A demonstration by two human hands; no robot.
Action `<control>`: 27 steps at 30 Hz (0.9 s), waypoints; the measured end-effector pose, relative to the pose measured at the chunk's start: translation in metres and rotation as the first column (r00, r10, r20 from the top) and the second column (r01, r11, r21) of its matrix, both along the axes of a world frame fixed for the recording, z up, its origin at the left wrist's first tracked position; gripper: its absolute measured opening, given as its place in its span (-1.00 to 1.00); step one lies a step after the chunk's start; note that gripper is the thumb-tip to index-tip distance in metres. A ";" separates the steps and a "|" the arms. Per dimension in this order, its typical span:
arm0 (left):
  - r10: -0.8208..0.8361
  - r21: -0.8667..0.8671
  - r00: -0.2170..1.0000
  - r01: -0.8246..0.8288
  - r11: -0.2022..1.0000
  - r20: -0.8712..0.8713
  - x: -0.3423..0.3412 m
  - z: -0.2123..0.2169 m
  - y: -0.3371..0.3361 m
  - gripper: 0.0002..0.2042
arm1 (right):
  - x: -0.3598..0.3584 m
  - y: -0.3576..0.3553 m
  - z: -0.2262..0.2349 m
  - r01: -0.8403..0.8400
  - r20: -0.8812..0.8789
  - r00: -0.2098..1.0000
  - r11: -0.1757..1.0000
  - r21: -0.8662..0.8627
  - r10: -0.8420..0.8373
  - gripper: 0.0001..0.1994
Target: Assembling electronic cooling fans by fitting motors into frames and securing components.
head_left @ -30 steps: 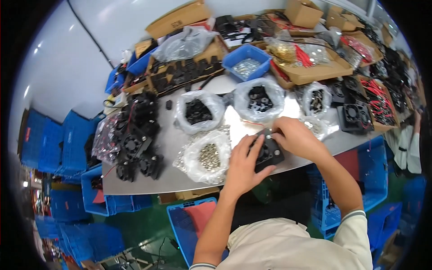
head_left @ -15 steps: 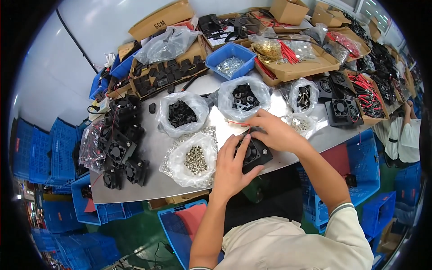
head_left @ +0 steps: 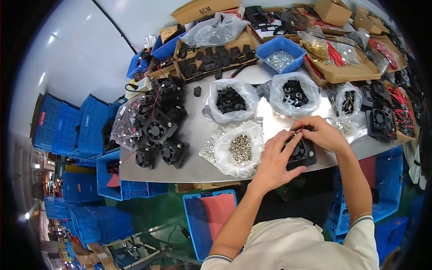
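Note:
A black square cooling fan (head_left: 308, 154) on a dark mount lies at the table's near edge, partly hidden under my hands. My left hand (head_left: 280, 158) holds it from the left, fingers reaching over its far side and thumb along the near side. At the fan's far corner, my right hand (head_left: 323, 134) has thumb and fingers pinched together; what is between them is too small to make out. A thin red wire (head_left: 294, 119) sticks out beyond the fingertips. Left of my hands sits a plastic bag of metal nuts (head_left: 240, 149).
Bags of black plastic parts (head_left: 230, 100), black pieces with washers (head_left: 294, 93) and screws (head_left: 349, 102) stand beyond my hands. Stacked fans (head_left: 157, 129) occupy the table's left. A blue bin (head_left: 280, 50) and cardboard boxes line the back; blue crates (head_left: 209, 216) stand below.
The whole view has swung left, so the table and my hands appear farther right in the picture. Both hands stay on the fan with nearly the same grip.

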State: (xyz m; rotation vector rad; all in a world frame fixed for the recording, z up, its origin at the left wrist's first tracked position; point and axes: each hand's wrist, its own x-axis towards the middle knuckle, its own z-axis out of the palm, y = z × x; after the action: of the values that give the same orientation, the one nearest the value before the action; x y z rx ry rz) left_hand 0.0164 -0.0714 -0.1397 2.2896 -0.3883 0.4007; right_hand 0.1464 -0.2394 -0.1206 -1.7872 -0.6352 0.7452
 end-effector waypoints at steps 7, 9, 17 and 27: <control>-0.001 0.005 0.998 0.002 1.000 -0.060 0.000 0.000 0.003 -0.17 | -0.001 -0.004 -0.005 0.022 0.066 0.998 0.999 0.027 -0.023 -0.80; -0.029 0.022 0.999 0.029 0.999 -0.027 -0.001 -0.002 0.005 -0.17 | -0.002 -0.003 -0.005 0.030 0.068 0.997 0.999 -0.016 -0.029 -0.81; -0.011 0.031 1.000 0.012 0.999 -0.029 -0.002 -0.002 0.001 -0.18 | -0.014 -0.003 -0.011 0.237 0.099 0.964 0.966 0.107 -0.247 -0.87; 0.022 0.046 0.999 -0.021 0.999 -0.024 0.003 0.000 0.000 -0.23 | -0.096 -0.040 -0.020 0.678 -0.307 0.700 0.463 0.571 -0.645 -0.90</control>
State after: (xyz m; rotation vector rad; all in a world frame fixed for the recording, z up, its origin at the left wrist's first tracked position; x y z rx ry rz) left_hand 0.0198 -0.0711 -0.1398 2.3428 -0.3640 0.3774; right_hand 0.0502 -0.2799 -0.1405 -1.1729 -0.0702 -0.0219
